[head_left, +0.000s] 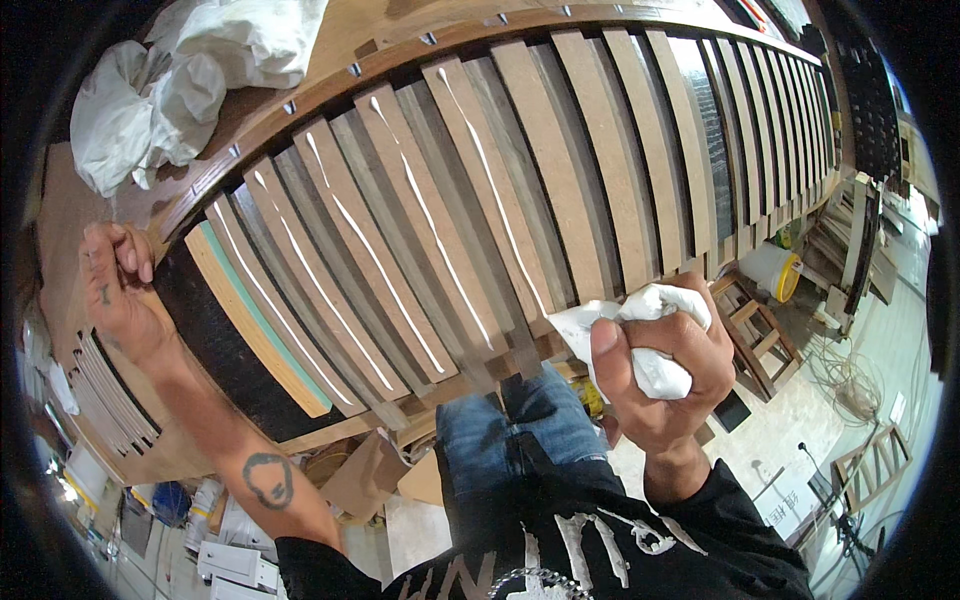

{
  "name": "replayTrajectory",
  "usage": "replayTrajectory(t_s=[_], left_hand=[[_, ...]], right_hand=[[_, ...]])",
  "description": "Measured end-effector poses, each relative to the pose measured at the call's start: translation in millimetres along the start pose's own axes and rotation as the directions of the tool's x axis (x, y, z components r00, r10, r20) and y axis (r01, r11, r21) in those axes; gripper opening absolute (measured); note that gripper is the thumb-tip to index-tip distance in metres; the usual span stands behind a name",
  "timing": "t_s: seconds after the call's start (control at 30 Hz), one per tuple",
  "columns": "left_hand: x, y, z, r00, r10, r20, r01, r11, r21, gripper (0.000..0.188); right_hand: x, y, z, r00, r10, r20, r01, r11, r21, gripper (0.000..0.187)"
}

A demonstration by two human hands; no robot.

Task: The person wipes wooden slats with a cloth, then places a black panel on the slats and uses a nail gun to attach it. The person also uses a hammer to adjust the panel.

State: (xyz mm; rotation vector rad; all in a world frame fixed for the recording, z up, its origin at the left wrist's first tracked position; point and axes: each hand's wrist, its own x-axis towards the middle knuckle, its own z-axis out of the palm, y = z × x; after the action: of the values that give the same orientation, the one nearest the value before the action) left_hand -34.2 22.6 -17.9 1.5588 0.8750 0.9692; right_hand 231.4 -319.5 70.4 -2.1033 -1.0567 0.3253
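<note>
- Nearest on my feed are a black shirt and faded denim jeans; the bench side cuts the legs off from view.
- My right hand is clenched around one white bag, thin, crumpled and bulging; the fingers hide much of it. Its tapered tip points at the near end of the fifth line, and I can't tell whether it touches.
- Flat, matt tan slats run away from me. I count five bearing one glossy white line each, uneven in width, then four bare ones up to a dark shiny strip. Past that, the lens squeezes the slats too tightly for me to count.
- At the left end, one mint-green strip lies against one yellow wooden strip, beside a black panel.
- My left hand is loosely curled by that panel; whether it rests on anything, I can't tell.
- Farthest, one rumpled white cloth is cut off by the top edge.
</note>
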Motion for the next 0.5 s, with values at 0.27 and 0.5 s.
replayTrajectory(t_s=[0.27,0.5], left_hand=[[0,-4,-2,1.0,0.009,0.003,-0.009,1.0,-0.007,0.023],[-1,-2,0,0.999,-0.005,0.038,0.009,0.995,-0.102,0.025]], right_hand=[[-8,3,-3,0.999,0.032,0.009,-0.032,0.999,0.021,0.019],[43,26,2,0.959,0.014,-0.282,0.046,0.977,0.206,0.017]])
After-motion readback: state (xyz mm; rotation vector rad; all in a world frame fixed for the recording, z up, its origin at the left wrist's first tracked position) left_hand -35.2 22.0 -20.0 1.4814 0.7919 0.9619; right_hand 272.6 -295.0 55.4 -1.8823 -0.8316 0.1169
